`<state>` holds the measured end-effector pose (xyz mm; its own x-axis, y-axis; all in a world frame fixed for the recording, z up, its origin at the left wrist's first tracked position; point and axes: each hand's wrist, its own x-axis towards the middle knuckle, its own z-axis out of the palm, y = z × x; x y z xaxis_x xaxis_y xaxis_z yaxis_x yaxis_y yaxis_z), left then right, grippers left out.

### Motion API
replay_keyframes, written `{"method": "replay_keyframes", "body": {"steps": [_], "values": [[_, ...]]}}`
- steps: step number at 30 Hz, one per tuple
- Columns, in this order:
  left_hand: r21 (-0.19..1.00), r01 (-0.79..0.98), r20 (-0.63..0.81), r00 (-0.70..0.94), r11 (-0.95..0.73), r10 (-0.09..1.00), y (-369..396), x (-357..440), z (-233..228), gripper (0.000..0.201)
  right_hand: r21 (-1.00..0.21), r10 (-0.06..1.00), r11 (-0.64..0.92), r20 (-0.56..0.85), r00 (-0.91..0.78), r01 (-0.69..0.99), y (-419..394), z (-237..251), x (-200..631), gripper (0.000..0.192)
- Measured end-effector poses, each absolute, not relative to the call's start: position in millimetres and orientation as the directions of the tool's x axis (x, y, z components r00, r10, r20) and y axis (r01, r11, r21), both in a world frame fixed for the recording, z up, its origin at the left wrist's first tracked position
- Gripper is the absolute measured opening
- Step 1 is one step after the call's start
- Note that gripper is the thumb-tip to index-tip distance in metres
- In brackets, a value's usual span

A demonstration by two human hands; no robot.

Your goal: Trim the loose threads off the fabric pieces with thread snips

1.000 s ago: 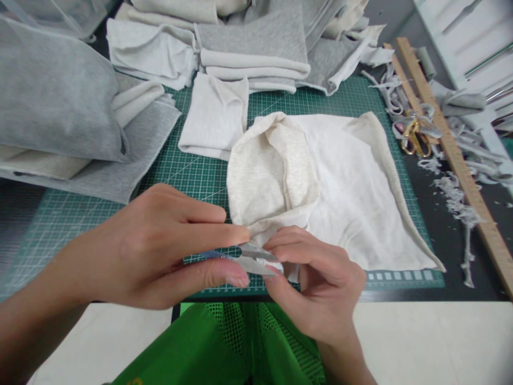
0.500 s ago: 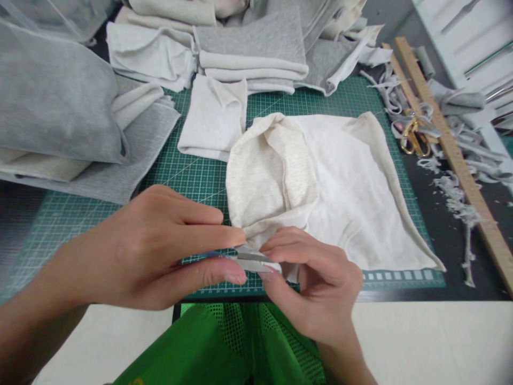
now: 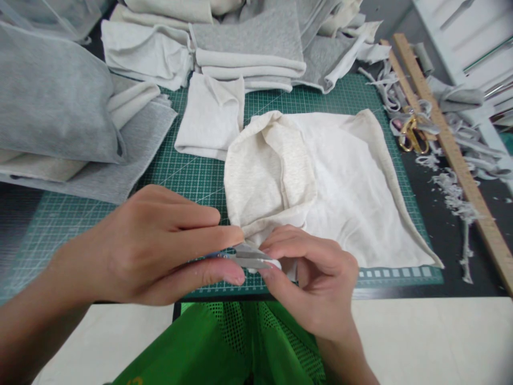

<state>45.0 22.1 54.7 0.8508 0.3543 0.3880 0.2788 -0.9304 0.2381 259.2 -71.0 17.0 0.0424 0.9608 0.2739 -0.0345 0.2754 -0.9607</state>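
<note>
Between the thumb and fingers of my left hand [image 3: 172,248] is a pair of thread snips [image 3: 250,255], blades pointing right. Their blue handle is mostly covered by my fingers. My right hand [image 3: 312,278] pinches an edge of the cream and white fabric piece [image 3: 340,187], and the snips' tips meet that edge at my fingertips. The piece lies on the green cutting mat [image 3: 192,182], its left end turned back into an open cream loop [image 3: 256,176]. Exactly what the blades cut is too small to make out.
A folded white cloth [image 3: 212,115] lies behind the loop. Grey fabric [image 3: 52,96] is stacked at left, with more folded grey cloth [image 3: 248,43] at the back. On the right are gold-handled scissors [image 3: 412,133], a wooden ruler [image 3: 457,144] and thread scraps [image 3: 455,195].
The snips' blades have come closer together at the fabric edge. Both hands keep nearly the same place, and the whole view has shifted slightly.
</note>
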Motion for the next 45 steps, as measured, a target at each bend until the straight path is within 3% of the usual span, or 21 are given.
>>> {"method": "replay_keyframes", "body": {"steps": [8, 21, 37, 45], "values": [[0.177, 0.264, 0.411, 0.856, -0.948, 0.314, 21.4, 45.3, 54.2, 0.025, -0.969, 0.972, 0.234, 0.231, 0.044, -0.082, -70.2, 19.0, 259.9, 0.023], [0.240, 0.302, 0.435, 0.816, -0.923, 0.380, 20.6, 49.0, 50.4, 0.018, -0.975, 0.976, 0.209, 0.203, 0.083, -0.081, -71.0, 17.2, 258.6, 0.015], [0.468, 0.224, 0.415, 0.798, -0.855, 0.437, 30.6, 54.3, 54.3, 0.012, -0.975, 0.984, 0.165, 0.154, 0.087, -0.145, -68.9, 18.8, 257.3, 0.011], [0.517, 0.223, 0.438, 0.761, -0.826, 0.480, 34.8, 60.6, 53.9, 0.007, -0.984, 0.991, 0.125, 0.116, 0.069, -0.131, -67.9, 17.5, 255.2, 0.006]]}}
